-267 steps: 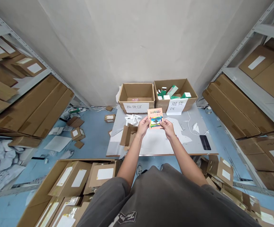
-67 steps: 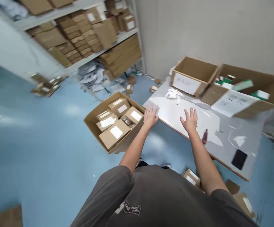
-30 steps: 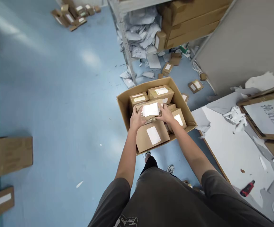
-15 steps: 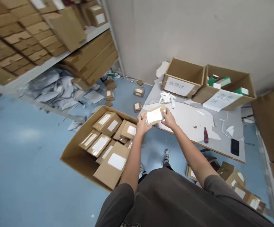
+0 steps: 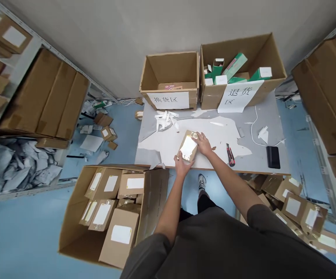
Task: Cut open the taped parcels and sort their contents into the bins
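Note:
A small brown cardboard parcel [image 5: 189, 146] with a white label and shiny tape is between my two hands, over the front part of the table [image 5: 168, 149]. My left hand [image 5: 183, 166] grips its near end. At its far right side, my right hand [image 5: 203, 143] has its fingers closed on the edge. To the right of the parcel lies a red and black utility knife [image 5: 230, 155]. Crumpled white scraps [image 5: 166, 121] sit behind the parcel.
On the table's back stand two open cartons, one labelled carton [image 5: 169, 81] and another with green boxes [image 5: 243, 77]. A black phone-like block [image 5: 273, 157] lies front right. A large carton of parcels [image 5: 156, 193] stands at my left; more parcels [image 5: 292, 207] are piled under the table's right.
My view has turned right toward the table. The parcel, held in both hands, has come over the tabletop and now lies more upright in the picture.

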Tool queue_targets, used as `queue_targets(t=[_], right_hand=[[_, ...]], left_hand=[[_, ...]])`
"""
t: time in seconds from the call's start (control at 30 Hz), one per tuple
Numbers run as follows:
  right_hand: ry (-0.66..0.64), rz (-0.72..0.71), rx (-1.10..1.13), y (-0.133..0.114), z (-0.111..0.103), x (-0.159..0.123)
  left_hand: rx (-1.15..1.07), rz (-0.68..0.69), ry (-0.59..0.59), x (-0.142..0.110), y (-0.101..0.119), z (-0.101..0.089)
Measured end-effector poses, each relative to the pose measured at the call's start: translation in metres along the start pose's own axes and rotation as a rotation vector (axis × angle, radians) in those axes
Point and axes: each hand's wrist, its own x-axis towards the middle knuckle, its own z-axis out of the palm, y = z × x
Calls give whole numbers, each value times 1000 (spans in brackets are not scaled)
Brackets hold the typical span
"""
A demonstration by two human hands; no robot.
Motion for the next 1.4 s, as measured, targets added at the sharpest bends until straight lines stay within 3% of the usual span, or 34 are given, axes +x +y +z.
queue_targets(t=[0.1, 0.23, 0.33, 0.4, 0.5, 0.57, 0.67, 0.8, 0.93, 1.07, 1.13, 1.23, 1.37, 1.4], right_hand=[[57, 46, 58, 1, -3, -20], [95, 51, 157, -14, 4, -77], [-64, 56, 210, -35, 28, -110], [-76, 109, 229, -50, 45, -117], [35, 175, 236, -68, 57, -114], [99, 180, 222, -77, 53, -110], [158, 171, 185, -90, 25, -106], [179, 134, 173, -103, -27, -90], [54, 294, 112, -105, -59, -50], [-10, 368, 125, -98, -60, -15], [43, 341, 138, -95, -57, -12], [123, 278, 128, -97, -52, -30], [5, 195, 99, -114, -32, -67], [-23, 188, 95, -119, -25, -73]], left_hand=[[118, 86, -62, -2, -2, -24], [164, 174, -215, 19, -14, -56], [128, 328, -367, 44, -22, -59], [82, 402, -428, 56, -26, -51], [43, 429, -455, 61, -29, -44], [39, 446, -454, 61, -29, -49], [5, 529, -420, 63, -25, -74], [-44, 582, -353, 82, -4, -113], [-12, 398, -338, 115, 27, -119], [-9, 220, -358, 143, 44, -102], [-72, 218, -329, 148, 37, -100], [-143, 320, -319, 140, 8, -113], [-79, 537, -506, 111, -31, -127], [-56, 558, -506, 103, -36, -126]])
